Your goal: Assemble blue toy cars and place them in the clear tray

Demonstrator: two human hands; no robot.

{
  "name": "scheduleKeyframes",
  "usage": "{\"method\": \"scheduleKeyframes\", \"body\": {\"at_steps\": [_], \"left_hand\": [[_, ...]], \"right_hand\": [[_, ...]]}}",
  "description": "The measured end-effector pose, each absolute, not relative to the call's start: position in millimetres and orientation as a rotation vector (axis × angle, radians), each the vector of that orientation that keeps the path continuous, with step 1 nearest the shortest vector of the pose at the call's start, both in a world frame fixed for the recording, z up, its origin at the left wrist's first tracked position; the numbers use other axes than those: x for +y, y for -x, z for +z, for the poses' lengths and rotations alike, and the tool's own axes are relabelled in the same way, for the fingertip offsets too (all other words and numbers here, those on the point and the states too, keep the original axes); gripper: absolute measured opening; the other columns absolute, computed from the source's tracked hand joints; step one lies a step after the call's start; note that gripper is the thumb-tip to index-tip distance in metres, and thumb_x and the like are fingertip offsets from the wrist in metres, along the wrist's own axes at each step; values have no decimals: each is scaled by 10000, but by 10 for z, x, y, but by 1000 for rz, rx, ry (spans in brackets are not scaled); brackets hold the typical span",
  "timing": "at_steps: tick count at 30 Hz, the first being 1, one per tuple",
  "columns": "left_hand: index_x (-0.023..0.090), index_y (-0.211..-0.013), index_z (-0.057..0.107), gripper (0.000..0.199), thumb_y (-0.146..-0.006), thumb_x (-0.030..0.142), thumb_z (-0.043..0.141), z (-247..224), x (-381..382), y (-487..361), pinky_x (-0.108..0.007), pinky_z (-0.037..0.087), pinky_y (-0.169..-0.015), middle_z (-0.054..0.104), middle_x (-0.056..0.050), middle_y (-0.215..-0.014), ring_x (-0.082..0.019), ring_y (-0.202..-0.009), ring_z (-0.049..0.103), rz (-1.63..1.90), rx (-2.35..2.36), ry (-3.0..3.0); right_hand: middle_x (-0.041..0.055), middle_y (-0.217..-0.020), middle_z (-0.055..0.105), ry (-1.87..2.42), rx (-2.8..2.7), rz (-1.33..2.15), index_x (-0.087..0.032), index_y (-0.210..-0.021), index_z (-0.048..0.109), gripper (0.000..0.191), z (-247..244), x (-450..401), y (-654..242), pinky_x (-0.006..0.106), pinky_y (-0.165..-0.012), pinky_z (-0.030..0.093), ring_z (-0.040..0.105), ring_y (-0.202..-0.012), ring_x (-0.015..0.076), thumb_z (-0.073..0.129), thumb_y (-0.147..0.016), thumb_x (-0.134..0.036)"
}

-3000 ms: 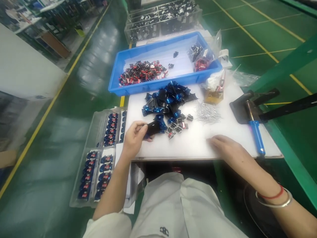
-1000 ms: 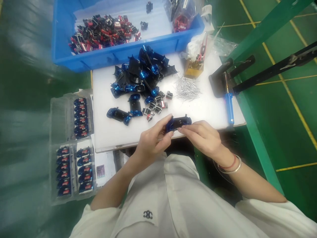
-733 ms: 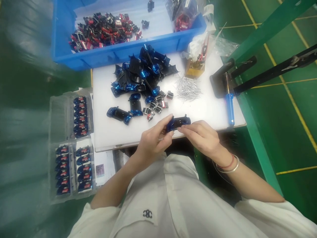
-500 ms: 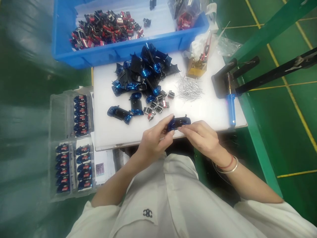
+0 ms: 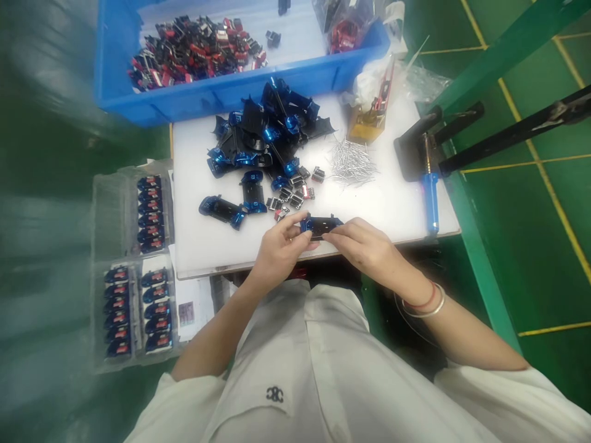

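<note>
My left hand (image 5: 284, 249) grips the left end of a blue and black toy car body (image 5: 321, 226), held over the table's front edge. The dark, hollow side of the car body faces up. My right hand (image 5: 364, 246) is closed in a pinch, its fingertips against the near edge and right end of the car body. Whatever lies between those fingertips is too small or hidden to make out. Just beyond the hands lie several small black, silver and red parts (image 5: 295, 195). A pile of similar car bodies (image 5: 253, 132) lies farther back.
Thin metal pins (image 5: 353, 163) lie heaped near a small yellow box (image 5: 367, 126). A blue-handled soldering iron (image 5: 431, 203) rests in a stand at the right. Behind stands a blue bin (image 5: 184, 107) of red-black parts. Clear trays (image 5: 99, 240) hold finished-looking cars at the left.
Both hands have moved a little to the left with the car body. My right fingertips have slid along its near edge, and its right end is now more covered.
</note>
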State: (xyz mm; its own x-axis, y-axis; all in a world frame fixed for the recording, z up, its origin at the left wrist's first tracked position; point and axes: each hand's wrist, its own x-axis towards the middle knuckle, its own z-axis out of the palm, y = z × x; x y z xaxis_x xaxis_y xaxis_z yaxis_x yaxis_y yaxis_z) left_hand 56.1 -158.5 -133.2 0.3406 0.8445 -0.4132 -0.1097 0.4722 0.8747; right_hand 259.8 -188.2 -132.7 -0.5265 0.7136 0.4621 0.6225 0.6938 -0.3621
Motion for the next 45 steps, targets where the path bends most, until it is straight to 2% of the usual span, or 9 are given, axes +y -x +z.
{"method": "scheduleKeyframes", "body": {"at_steps": [7,12,17,23,26,30,33,38,45], "left_hand": [[109,-1283,604,475,-831,206,714,-1363,-1571,-590,-341,633,-902,602,51,-717,-86,-708,654,728,1070,-811],[114,-1247,630,432,-827,179,705,-1375,-1543,-588,-362,624,-916,590,57,-687,-87,-690,659,736,1087,-735],[122,-1219,642,392,-836,189,687,-1359,-1514,-543,-378,620,-916,679,-5,-837,-142,-806,706,710,1073,-639],[128,-1198,640,355,-858,230,669,-1256,-1532,-459,-322,627,-837,699,-62,-1013,-146,-805,708,602,1027,-631],[144,-1208,641,377,-893,352,648,-1217,-1544,-394,-345,619,-811,687,-85,-1056,-171,-820,699,508,1044,-858],[194,-1209,654,406,-893,450,648,-1194,-1578,-323,-358,573,-874,640,-104,-1185,-219,-1019,645,569,1082,-1424],[214,-1180,657,357,-864,371,712,-1190,-1609,-335,-358,545,-909,662,-91,-1129,-215,-1038,631,676,915,-1735],[208,-1019,704,158,-872,155,679,-1261,-1653,-439,-280,560,-787,705,-54,-951,-158,-873,671,890,765,-1906],[217,-926,737,99,-855,174,685,-1258,-1677,-472,-244,534,-691,713,-38,-846,-144,-756,663,814,860,-1865]], "right_hand": [[130,-929,646,998,-2330,239,-116,-1139,602,200,-1361,-1839,-2615,356,-656,553,556,-766,232,459,-1022,-40],[125,-922,661,1035,-2397,141,-107,-1072,637,177,-1310,-1830,-2585,349,-665,548,573,-761,229,475,-1025,-55],[113,-1054,689,1047,-2372,-59,-163,-1064,653,154,-1300,-1837,-2546,382,-740,529,625,-932,251,522,-1023,-91],[110,-1018,702,956,-2291,-116,-162,-1040,606,109,-1318,-1856,-2525,374,-726,499,632,-894,249,575,-982,-75],[89,-965,700,975,-2232,-30,-187,-1009,585,110,-1284,-1866,-2529,377,-730,488,626,-861,239,557,-974,-86],[72,-929,679,1043,-2138,169,-202,-966,565,124,-1233,-1895,-2540,387,-737,464,612,-832,230,564,-946,-80],[72,-920,664,1044,-2096,301,-204,-961,564,112,-1217,-1918,-2543,392,-725,455,593,-819,235,568,-939,-94],[61,-910,642,1047,-2010,493,-206,-956,580,93,-1206,-1949,-2535,386,-745,461,583,-826,229,594,-934,-116],[45,-885,639,1083,-1878,713,-214,-918,620,73,-1234,-1975,-2568,364,-754,499,600,-835,217,603,-921,-143]]}}
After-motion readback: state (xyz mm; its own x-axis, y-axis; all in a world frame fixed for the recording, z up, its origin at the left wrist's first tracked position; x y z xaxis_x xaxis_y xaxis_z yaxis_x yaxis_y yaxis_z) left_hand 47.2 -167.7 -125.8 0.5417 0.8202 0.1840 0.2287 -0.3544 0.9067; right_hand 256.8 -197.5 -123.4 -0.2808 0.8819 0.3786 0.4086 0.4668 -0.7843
